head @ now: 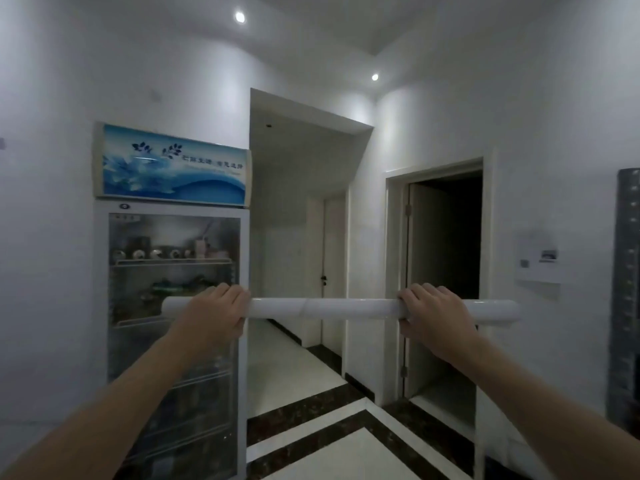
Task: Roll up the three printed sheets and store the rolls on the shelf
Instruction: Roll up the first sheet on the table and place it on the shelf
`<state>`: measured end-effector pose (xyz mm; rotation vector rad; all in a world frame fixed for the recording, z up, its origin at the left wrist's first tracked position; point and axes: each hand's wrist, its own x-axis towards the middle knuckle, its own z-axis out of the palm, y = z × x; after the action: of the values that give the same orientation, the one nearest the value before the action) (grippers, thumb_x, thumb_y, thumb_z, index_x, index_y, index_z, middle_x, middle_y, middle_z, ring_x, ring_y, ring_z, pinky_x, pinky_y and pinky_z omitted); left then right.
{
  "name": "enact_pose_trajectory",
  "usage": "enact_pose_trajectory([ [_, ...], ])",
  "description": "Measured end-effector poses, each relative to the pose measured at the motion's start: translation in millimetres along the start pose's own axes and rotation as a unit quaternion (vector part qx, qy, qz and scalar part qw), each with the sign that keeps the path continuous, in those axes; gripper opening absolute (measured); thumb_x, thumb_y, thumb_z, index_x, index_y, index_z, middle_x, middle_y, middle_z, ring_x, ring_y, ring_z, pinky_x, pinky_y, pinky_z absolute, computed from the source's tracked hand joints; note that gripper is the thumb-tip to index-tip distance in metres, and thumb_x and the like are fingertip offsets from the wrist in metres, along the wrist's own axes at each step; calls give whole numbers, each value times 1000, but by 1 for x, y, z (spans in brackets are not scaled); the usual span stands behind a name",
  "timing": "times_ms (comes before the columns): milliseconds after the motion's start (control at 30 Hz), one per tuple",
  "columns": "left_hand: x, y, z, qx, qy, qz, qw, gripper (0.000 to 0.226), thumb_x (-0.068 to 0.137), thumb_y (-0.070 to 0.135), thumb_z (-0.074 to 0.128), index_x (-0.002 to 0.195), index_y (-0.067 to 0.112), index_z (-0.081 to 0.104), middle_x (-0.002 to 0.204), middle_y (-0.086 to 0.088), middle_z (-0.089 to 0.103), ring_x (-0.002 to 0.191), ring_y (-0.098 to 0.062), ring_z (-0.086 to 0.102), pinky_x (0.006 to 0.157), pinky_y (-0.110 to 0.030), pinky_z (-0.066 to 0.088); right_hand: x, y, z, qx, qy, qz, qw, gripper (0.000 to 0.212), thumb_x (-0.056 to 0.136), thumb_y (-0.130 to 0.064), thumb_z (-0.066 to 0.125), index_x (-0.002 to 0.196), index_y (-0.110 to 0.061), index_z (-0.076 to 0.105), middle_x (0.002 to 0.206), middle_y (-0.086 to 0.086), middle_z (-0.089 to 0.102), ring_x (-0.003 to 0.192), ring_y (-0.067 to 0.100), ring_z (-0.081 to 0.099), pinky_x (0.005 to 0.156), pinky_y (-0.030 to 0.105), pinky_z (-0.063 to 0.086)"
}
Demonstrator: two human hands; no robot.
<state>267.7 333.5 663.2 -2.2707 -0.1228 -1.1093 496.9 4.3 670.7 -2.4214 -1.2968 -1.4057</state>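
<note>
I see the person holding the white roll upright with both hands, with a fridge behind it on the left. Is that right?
Not quite. The head view shows the roll held level, not upright. The left hand and the right hand both grip it, with the fridge behind it on the left.

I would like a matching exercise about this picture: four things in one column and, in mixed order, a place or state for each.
Things:
1. paper roll
2. fridge
3. right doorway
4. notice

Places or states:
a. stuck on the right wall
b. gripped by the left hand and the right hand
c. open, dark inside
d. stands against the left wall

Pairs: 1-b, 2-d, 3-c, 4-a
</note>
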Motion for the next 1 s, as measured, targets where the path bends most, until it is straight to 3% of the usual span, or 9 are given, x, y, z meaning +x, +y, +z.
enact_pose_trajectory([
  [133,62,71,26,-31,27,27,999,34,70,19,82,97,6,67,87,-12,69,70,-28,67,63,-40,59,-48,77,-15,-54,-39,37,997,44,68,-37,88,103,-18,70,94,-2,71,80,16,67,75,34,57],
  [233,115,138,36,-75,67,48,994,25,70,14,75,91,4,67,80,-13,68,64,-29,66,56,-39,58,-86,144,-30,-88,-54,63,993,40,74,-35,83,106,-18,68,96,-1,69,81,16,65,76,34,57],
  [367,184,240,31,-119,140,78,980,17,75,17,62,86,5,66,74,-10,66,56,-25,62,47,-33,54,-142,234,-56,-155,-63,99,981,33,71,-32,83,95,-16,68,85,0,68,70,17,64,67,33,55],
  [500,244,346,31,-169,155,102,968,28,67,14,79,90,7,65,77,-9,65,61,-24,62,54,-34,53,-205,315,-90,-219,-85,125,964,34,69,-33,85,91,-14,68,84,2,68,70,20,64,63,34,55],
  [733,330,525,13,-261,158,166,938,34,68,21,83,95,9,67,85,-9,68,70,-23,65,62,-36,58,-329,428,-145,-300,-129,185,927,30,65,-27,85,85,-15,65,79,3,66,66,23,64,57,36,55],
  [1000,400,699,-8,-323,203,246,891,35,62,21,85,89,10,66,80,-6,66,68,-22,65,61,-33,58,-439,506,-187,-340,-208,282,873,30,77,-35,79,101,-22,66,92,-5,67,77,13,62,71,29,54],
])
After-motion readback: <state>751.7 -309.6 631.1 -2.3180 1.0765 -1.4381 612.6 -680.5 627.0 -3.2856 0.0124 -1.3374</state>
